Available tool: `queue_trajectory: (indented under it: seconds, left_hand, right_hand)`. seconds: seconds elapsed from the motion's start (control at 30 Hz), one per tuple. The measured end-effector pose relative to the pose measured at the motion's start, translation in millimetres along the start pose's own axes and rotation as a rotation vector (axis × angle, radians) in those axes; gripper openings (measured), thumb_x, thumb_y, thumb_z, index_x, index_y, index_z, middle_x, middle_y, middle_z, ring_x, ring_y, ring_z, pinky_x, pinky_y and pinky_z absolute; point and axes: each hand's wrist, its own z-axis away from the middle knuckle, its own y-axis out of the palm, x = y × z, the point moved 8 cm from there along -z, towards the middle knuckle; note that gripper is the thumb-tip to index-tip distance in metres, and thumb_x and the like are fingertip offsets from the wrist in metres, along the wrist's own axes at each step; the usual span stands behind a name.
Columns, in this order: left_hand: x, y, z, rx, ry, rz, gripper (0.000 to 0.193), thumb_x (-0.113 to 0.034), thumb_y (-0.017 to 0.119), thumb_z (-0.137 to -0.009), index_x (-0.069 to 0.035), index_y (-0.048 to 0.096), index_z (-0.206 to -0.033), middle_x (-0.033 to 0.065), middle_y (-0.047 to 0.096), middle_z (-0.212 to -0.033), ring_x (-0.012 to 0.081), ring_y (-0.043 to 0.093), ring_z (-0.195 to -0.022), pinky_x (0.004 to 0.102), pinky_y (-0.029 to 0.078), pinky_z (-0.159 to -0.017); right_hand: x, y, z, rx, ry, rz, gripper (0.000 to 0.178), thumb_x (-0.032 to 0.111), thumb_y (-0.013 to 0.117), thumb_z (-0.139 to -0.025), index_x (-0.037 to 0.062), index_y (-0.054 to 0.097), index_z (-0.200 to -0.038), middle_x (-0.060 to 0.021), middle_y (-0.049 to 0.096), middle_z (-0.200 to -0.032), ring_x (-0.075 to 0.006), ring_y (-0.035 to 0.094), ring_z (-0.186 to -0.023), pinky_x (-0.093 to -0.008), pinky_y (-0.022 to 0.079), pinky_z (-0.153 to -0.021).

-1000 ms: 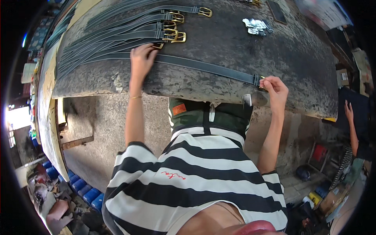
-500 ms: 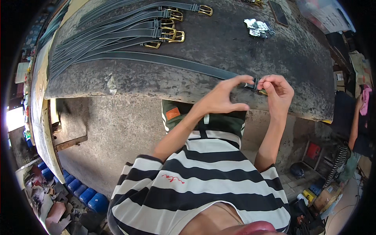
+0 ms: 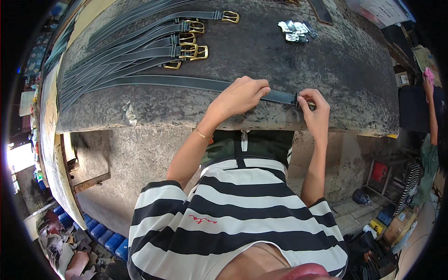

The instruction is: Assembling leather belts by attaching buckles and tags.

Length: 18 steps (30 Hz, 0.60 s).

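Note:
A dark belt [image 3: 179,81] with pale edge stitching lies across the worktable, its buckle end toward the right. My left hand [image 3: 239,97] is closed over the strap, fingers curled and thumb beside them; its fingertips are partly hidden. At the buckle end, my right hand [image 3: 317,109] pinches the belt between thumb and fingers, beside the keeper loop. Little of the gold buckle [image 3: 311,106] shows behind those fingers. Beyond this belt, several similar belts [image 3: 126,57] lie fanned out, with gold buckles [image 3: 201,52] at their right ends.
Small silvery packets [image 3: 295,31] lie in a pile on the dark worktable [image 3: 186,112]. A phone [image 3: 321,11] and a clear plastic box [image 3: 380,11] are at the far right. Blue containers [image 3: 113,242] stand on the floor at left. Another person's arm [image 3: 433,112] shows at the right edge.
My left hand has moved left along the belt and its spread fingers have closed. My right hand has come down onto the buckle end. The view has shifted slightly.

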Motion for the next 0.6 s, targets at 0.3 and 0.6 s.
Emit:
queue_trajectory:
  seconds: [0.3,0.6]
  left_hand:
    - [0.4,21.1,-14.1,0.118,-0.040,-0.467,0.036,-0.031,0.054,-0.100,-0.005,0.068,-0.081,0.0216,0.066,-0.069,0.0423,0.067,-0.073,0.0524,0.053,-0.069]
    - [17.5,31.7,7.1,0.252,-0.021,-0.560,0.036,-0.032,0.054,-0.100,-0.006,0.070,-0.081,0.0201,0.067,-0.069,0.0404,0.068,-0.070,0.0501,0.054,-0.066]
  right_hand:
    - [-25.4,-17.4,22.5,-0.068,0.085,-0.030,0.013,-0.001,0.069,-0.088,-0.0031,0.068,-0.100,-0.0095,0.069,-0.096,-0.0166,0.065,-0.082,-0.0295,0.051,-0.078]
    - [-0.7,-8.7,17.6,-0.056,-0.022,0.075,0.018,0.003,0.071,-0.086,0.0020,0.071,-0.104,-0.0100,0.065,-0.107,-0.0241,0.065,-0.092,-0.0360,0.053,-0.080]
